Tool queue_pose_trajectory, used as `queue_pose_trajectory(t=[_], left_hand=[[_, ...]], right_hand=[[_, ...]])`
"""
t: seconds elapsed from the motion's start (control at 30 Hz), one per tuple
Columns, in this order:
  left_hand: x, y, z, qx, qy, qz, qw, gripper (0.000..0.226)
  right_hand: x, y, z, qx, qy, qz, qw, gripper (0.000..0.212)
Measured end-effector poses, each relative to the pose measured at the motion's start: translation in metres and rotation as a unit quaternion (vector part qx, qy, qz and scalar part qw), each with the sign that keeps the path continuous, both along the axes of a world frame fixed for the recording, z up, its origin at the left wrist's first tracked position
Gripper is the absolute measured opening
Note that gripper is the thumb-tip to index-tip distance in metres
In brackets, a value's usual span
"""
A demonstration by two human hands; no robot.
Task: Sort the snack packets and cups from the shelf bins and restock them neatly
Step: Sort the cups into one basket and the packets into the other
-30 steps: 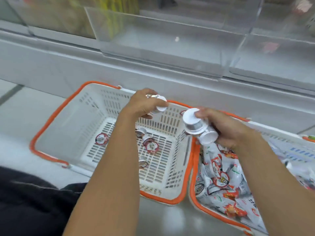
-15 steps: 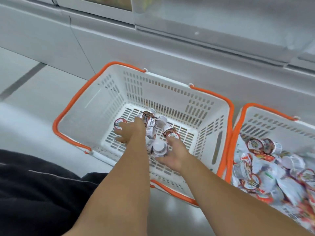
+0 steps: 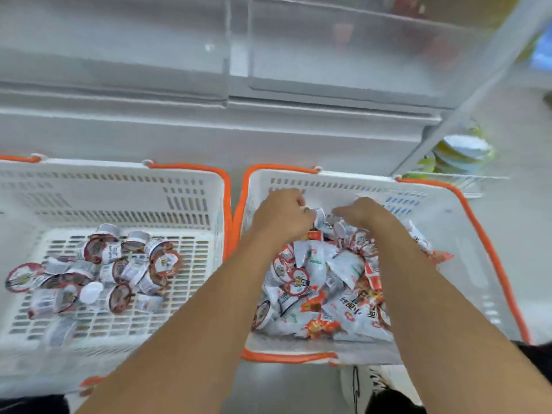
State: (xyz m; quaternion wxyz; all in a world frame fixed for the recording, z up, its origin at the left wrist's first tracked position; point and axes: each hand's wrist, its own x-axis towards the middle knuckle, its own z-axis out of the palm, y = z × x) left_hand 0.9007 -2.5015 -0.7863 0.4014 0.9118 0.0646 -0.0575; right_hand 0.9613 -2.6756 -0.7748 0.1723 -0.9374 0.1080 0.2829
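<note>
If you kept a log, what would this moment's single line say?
phase: picking cups | left hand: curled on a cup | right hand: reaching into right basket | left basket: cups only

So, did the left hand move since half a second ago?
Yes. The left hand left the left basket and crossed rightward into the right basket, over the packets.

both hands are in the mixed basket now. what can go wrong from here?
1. The right basket holds cups and packets jumbled together. The left hand and right hand dig at the far end, so a packet could ride along into the cups-only left basket.
2. Sorted cups lie tipped and loose there; more dropped in may roll or dent.
3. The view is blurred, so whether the hands actually grip anything is unclear.
</note>
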Motion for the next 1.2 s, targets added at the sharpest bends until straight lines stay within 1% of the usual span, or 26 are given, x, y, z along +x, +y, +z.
queue_pose_trajectory(t=[0.07,0.13,0.17,0.2,0.23,0.37,0.4,0.47,0.5,0.57,0.63,0.7,0.77,0.87,0.93,1.0,1.1,1.2], left_hand=[[0.002,-0.015,-0.021,0.048,0.048,-0.039,0.997,0.041],[0.008,-0.016,-0.040,0.050,0.095,-0.069,0.992,0.069],[0.010,-0.016,-0.047,0.040,0.119,-0.077,0.989,0.079],[0.011,-0.015,-0.054,0.022,0.139,-0.073,0.987,0.084],[0.013,-0.016,-0.060,0.000,0.154,-0.063,0.986,0.084],[0.027,-0.024,-0.068,-0.069,0.215,-0.031,0.974,0.074],[0.032,-0.026,-0.069,-0.098,0.229,-0.022,0.968,0.073],[0.039,-0.028,-0.071,-0.164,0.248,0.011,0.955,0.070],[0.042,-0.029,-0.072,-0.191,0.255,0.029,0.948,0.071],[0.045,-0.031,-0.075,-0.216,0.263,0.044,0.939,0.075],[0.046,-0.033,-0.076,-0.218,0.255,0.044,0.941,0.078],[0.046,-0.033,-0.075,-0.222,0.241,0.039,0.944,0.077],[0.045,-0.032,-0.070,-0.220,0.211,0.025,0.952,0.071],[0.044,-0.025,-0.060,-0.221,0.167,0.033,0.960,0.062],[0.041,-0.020,-0.048,-0.251,0.165,0.043,0.953,0.056],[0.038,-0.011,-0.032,-0.306,0.169,0.061,0.935,0.050],[0.027,0.006,-0.010,-0.345,0.162,0.076,0.921,0.048],[0.009,0.019,0.005,-0.353,0.168,0.068,0.918,0.051]], right_hand=[[-0.007,-0.012,-0.019,0.075,0.009,-0.011,0.997,0.062],[-0.013,-0.020,-0.034,0.139,0.018,-0.033,0.990,0.072],[-0.013,-0.024,-0.041,0.158,0.022,-0.052,0.986,0.081],[-0.011,-0.027,-0.047,0.177,0.024,-0.066,0.982,0.097],[-0.008,-0.028,-0.051,0.192,0.033,-0.081,0.978,0.103],[0.006,-0.028,-0.062,0.237,0.025,-0.155,0.959,0.094],[0.006,-0.028,-0.067,0.258,0.029,-0.192,0.946,0.089],[0.003,-0.023,-0.070,0.329,0.055,-0.254,0.908,0.075],[0.003,-0.021,-0.074,0.354,0.064,-0.265,0.895,0.069],[0.002,-0.016,-0.078,0.374,0.078,-0.250,0.890,0.062],[0.005,-0.013,-0.081,0.382,0.070,-0.234,0.891,0.061],[0.006,-0.011,-0.081,0.392,0.072,-0.213,0.892,0.053],[0.007,-0.010,-0.075,0.399,0.065,-0.192,0.894,0.046],[0.006,-0.011,-0.061,0.427,0.063,-0.177,0.885,0.045],[0.005,-0.011,-0.050,0.460,0.063,-0.184,0.866,0.046],[0.003,-0.011,-0.038,0.499,0.086,-0.199,0.839,0.046],[-0.008,-0.005,-0.022,0.535,0.133,-0.233,0.801,0.038],[-0.025,0.002,-0.023,0.529,0.151,-0.312,0.775,0.024]])
